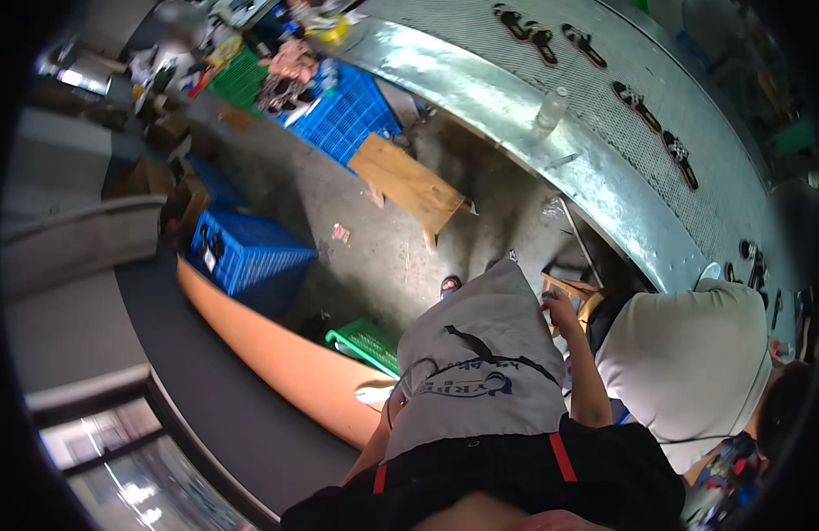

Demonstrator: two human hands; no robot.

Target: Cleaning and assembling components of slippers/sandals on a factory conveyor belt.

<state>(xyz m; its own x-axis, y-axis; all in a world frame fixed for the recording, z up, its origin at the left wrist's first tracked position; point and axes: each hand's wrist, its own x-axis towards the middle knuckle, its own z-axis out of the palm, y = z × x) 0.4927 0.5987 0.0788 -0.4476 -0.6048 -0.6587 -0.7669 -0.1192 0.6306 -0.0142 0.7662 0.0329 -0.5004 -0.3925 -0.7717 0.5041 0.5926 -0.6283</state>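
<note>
My right hand (560, 311) hangs beside the right edge of my grey printed apron (480, 354). Its fingers look bent, but they are small and partly turned away, so I cannot make out whether anything is in them. Just beyond that hand is a small wooden stool or frame (564, 288). Down at the apron's left side, my left forearm (367, 456) shows, while its hand is mostly hidden by the cloth. Close to it lies a white object (374, 394) by the orange panel's edge. A dark sandal (449, 285) shows past the apron's far end.
Along the right runs a metal-edged conveyor (622, 190) with several patterned sandal uppers (635, 106) and a clear bottle (553, 108). A person in a beige top (684, 363) is close on my right. Ahead are a wooden bench (409, 181), blue crates (250, 252), a green basket (363, 341) and an orange panel (277, 350).
</note>
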